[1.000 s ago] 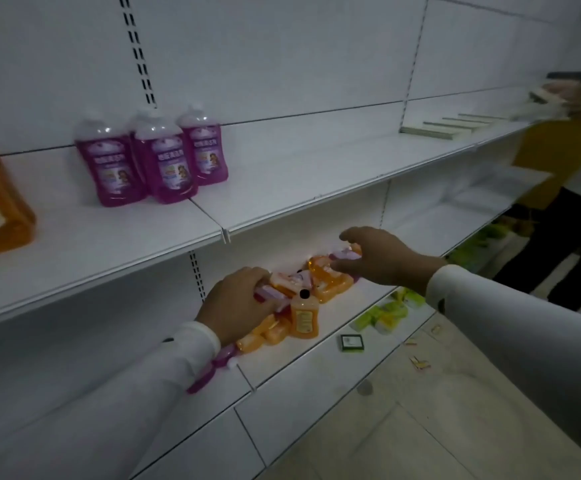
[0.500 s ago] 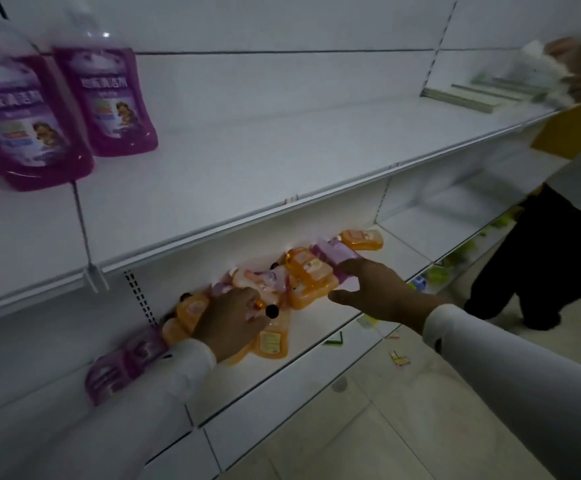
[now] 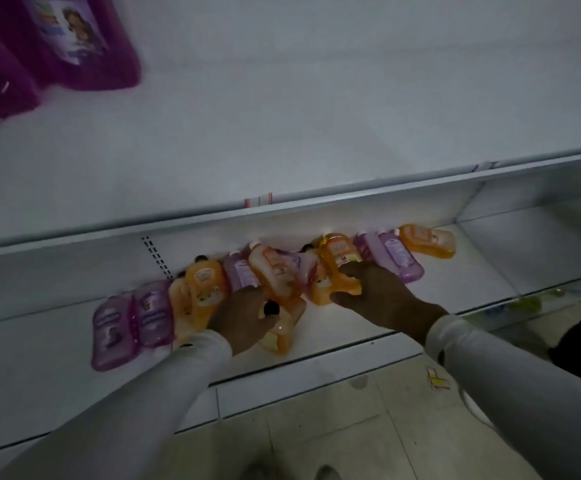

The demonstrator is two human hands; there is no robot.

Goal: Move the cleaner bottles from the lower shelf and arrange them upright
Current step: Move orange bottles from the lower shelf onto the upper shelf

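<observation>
Several orange and purple cleaner bottles lie on their sides in a heap on the lower shelf [image 3: 351, 348]. My left hand [image 3: 244, 320] grips an orange bottle with a black cap [image 3: 282, 332] at the front of the heap. My right hand [image 3: 382, 296] curls its fingers round another orange bottle [image 3: 339, 268] in the middle of the heap. Two pale purple bottles [image 3: 112, 332] lie flat at the left end. A further orange bottle [image 3: 427, 240] lies at the right end. Purple bottles [image 3: 74, 39] stand upright on the upper shelf at the top left.
The white upper shelf [image 3: 282, 150] spreads wide above the heap, its front edge overhanging the lower shelf. Pale floor tiles [image 3: 334, 427] with a small scrap of paper [image 3: 438, 379] lie below. Small green items [image 3: 531, 303] sit on the lowest level at the right.
The view has dropped and closed in on the lower shelf. Both hands have settled onto the heap, each now taking hold of an orange bottle.
</observation>
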